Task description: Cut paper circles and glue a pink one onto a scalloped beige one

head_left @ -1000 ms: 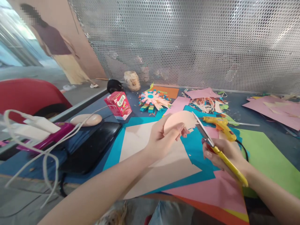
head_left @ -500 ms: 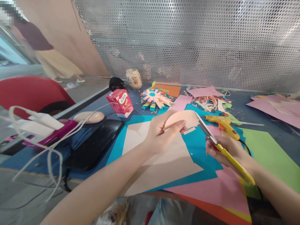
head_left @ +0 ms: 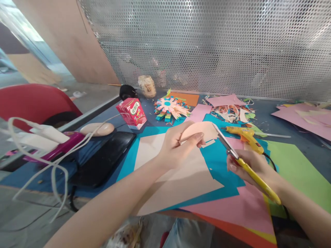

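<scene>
My left hand pinches a curved strip of pale peach paper between thumb and fingers. In my right hand is a pair of scissors with yellow handles, its blades at the right end of the strip. Beneath both hands lie a large peach sheet and a blue sheet, with a few small cut scraps on them. A layered paper flower in pink, blue, green and orange lies behind my left hand.
A yellow glue gun lies just beyond my right hand. Paper shreds are heaped at the back. A red drink carton, a black phone-like slab and a purple power strip with white cables are at left. Perforated metal stands behind.
My hands, the strip and the scissors stay almost where they were; the view shifts slightly. In the left background, a walking person has moved further left, partly out of view.
</scene>
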A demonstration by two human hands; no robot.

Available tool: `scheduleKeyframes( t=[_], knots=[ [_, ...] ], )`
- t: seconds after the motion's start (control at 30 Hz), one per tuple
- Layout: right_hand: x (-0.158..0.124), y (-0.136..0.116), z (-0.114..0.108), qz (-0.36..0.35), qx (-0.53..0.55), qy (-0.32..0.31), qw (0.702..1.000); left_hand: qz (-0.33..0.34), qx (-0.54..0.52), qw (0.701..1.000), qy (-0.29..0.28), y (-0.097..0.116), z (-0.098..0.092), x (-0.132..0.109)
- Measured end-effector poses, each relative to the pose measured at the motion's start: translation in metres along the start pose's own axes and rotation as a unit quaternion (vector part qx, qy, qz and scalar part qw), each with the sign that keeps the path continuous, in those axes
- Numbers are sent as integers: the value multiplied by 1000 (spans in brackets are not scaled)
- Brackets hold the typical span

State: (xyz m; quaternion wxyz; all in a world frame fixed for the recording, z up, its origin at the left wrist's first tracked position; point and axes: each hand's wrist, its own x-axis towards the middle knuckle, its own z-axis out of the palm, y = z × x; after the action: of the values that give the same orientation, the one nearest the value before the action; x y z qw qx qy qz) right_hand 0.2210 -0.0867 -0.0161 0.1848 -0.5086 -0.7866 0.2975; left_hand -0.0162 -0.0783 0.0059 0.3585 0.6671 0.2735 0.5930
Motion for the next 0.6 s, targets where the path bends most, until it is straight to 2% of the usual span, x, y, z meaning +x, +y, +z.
scheduleKeyframes(
  t=[0.1, 0.23, 0.47, 0.6],
  knots=[
    [1, -6, -2, 14, 13, -34, 999, -13, -17, 1000, 3, 0, 2, 0],
    [1, -11, -3, 17, 6, -40, 999, -40, -42, 998, 22, -1, 6, -1],
    [0, -7, 0, 3, 8, -3, 1000, -86, -75, 993, 22, -2, 10, -1],
    [0, -8, -1, 3, 6, 2, 1000, -83, -91, 992, 10, -1, 11, 0]
  ],
)
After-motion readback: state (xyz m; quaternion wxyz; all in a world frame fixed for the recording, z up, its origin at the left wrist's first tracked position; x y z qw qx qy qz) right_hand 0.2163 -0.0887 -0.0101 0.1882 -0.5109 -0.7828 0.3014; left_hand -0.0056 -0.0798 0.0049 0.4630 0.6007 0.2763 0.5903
